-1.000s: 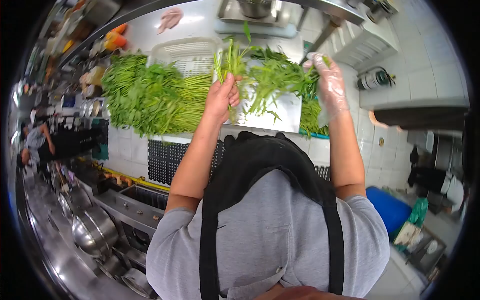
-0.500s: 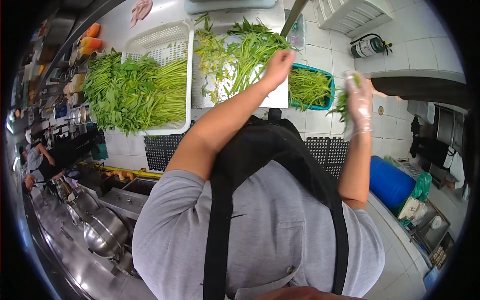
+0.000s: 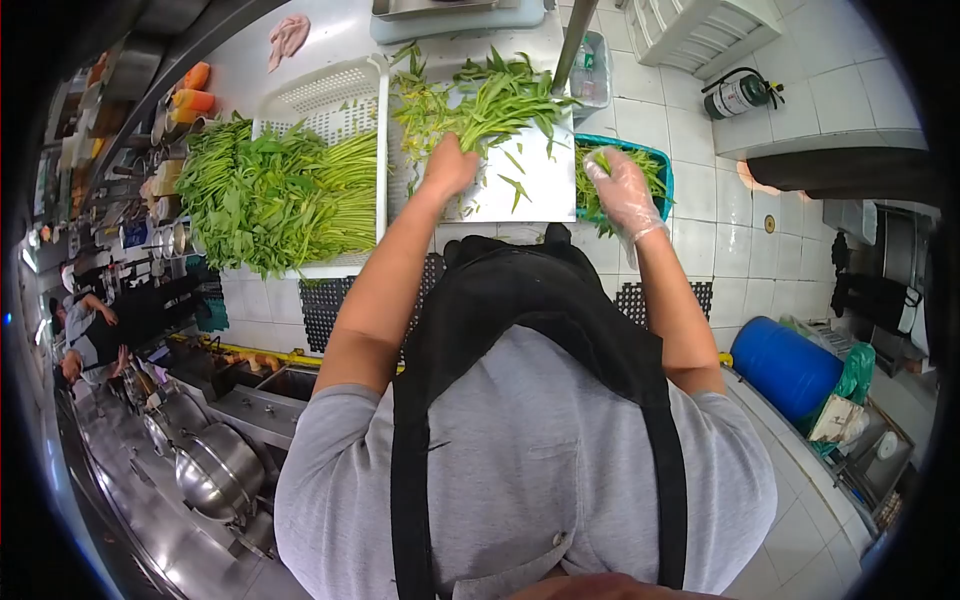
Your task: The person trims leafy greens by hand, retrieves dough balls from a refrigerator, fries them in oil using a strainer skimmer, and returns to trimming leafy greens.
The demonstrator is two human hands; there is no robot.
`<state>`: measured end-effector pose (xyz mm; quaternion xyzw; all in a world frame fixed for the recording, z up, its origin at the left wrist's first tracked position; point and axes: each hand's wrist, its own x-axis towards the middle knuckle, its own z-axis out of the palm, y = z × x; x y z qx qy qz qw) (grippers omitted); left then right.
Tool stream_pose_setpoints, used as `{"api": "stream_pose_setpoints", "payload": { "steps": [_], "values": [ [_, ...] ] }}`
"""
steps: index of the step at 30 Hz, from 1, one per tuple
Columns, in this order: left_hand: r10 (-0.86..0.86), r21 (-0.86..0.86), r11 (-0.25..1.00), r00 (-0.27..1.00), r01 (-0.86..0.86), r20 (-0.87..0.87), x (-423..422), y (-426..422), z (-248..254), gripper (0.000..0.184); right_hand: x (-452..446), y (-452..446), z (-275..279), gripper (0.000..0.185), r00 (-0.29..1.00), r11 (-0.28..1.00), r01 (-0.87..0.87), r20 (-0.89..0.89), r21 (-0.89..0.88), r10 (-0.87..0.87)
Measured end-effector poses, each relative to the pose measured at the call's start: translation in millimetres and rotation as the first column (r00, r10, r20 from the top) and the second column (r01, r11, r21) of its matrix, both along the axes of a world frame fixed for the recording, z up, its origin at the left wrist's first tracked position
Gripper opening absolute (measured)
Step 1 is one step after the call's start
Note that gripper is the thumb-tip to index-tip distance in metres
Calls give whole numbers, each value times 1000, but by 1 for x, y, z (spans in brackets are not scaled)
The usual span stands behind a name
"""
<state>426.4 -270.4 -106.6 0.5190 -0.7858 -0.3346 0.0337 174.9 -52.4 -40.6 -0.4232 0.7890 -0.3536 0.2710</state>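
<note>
Steel table [image 3: 345, 40] runs across the top, in front of a person in grey shirt and black apron [image 3: 525, 285]. Blue drum [image 3: 787, 368] low on the right, well apart from the table. White basket [image 3: 382, 150] on the table's left part, big pile [image 3: 290, 190] of leafy greens inside, some spilling over its left and near edges, cut-stem side toward the right. Steel pot [image 3: 218, 475] lower left. Teal basket [image 3: 668, 165] just past the table's right edge, stalks [image 3: 587, 190] in it. Loose greens [image 3: 500, 110] spread on the table between the two baskets, leaves mostly toward the far right. Extinguisher [image 3: 738, 95] on the floor side, upper right. Left hand [image 3: 452, 165], bare, is at the near left end of the loose greens, fingers curled and touching them; cannot tell how firmly they close. Right hand [image 3: 622, 190], in a clear plastic glove, is over the teal basket, fingers bent, a bit of green showing by the fingertips; cannot tell if it grips anything. Pink cloth [image 3: 288, 38] beyond the white basket. Single leaf [image 3: 516, 190] lies flat near the table's front edge.
</note>
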Motion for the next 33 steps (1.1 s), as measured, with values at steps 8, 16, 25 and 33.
{"api": "stream_pose_setpoints", "payload": {
  "steps": [8, 16, 25, 33],
  "values": [
    [23, 254, 962, 898, 99, -439, 41, -3, 54, 43, 14, -77, 34, 34, 849, 864, -424, -452, -270, 275],
    [-79, 212, 965, 944, 153, -322, 56, 23, 99, 84, 25, -113, 21, 35, 481, 744, -667, -745, 31, 462],
    [106, -27, 990, 848, -140, -520, 54, 29, 10, 58, 0, -97, -12, 34, 1000, 973, 14, -22, -231, -19],
    [259, 421, 903, 681, 80, -685, 63, 29, 86, 23, 12, -73, 131, 25, 977, 896, -102, -213, -432, 8]
  ]
}}
